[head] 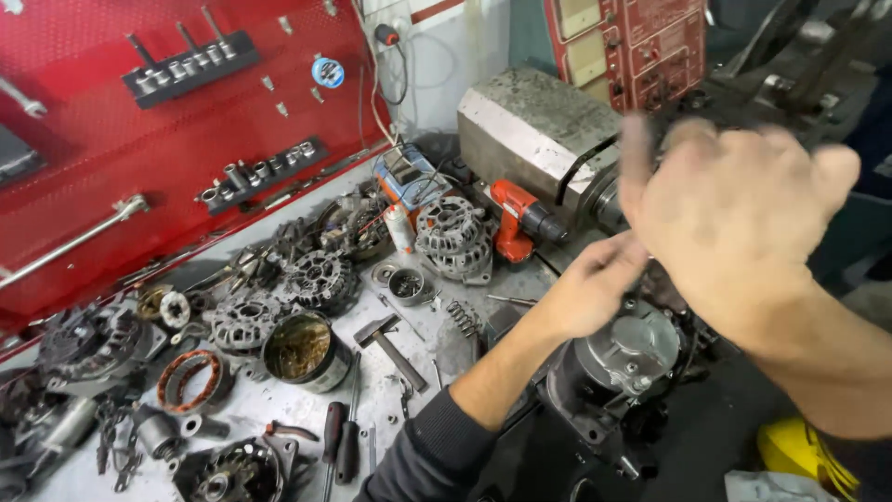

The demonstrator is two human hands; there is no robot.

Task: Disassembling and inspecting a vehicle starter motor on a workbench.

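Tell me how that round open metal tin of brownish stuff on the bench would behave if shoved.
The round metal tin stands upright on a flat base, so it would probably slide rather than roll. It looks nearly full, so likely heavy for its size. With no lid, a hard push might spill it. A hammer and screwdrivers lie close, apt to block it.

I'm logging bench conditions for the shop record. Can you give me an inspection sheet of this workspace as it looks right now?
Surface: grey workbench, dirty, scattered with parts.
Job's things: grey motor housing at the bench's right end, under the left hand.
Clutter: alternator housings, tin can, hammer, screwdrivers, spring, copper-wound stator ring.
Grippers: left hand on top of the housing, fingers hidden; right hand raised above it, open, blurred, holding nothing.
Cables: white cord hanging down the wall to the bench.
Surroundings: red pegboard with socket rails; red cordless drill; metal block.
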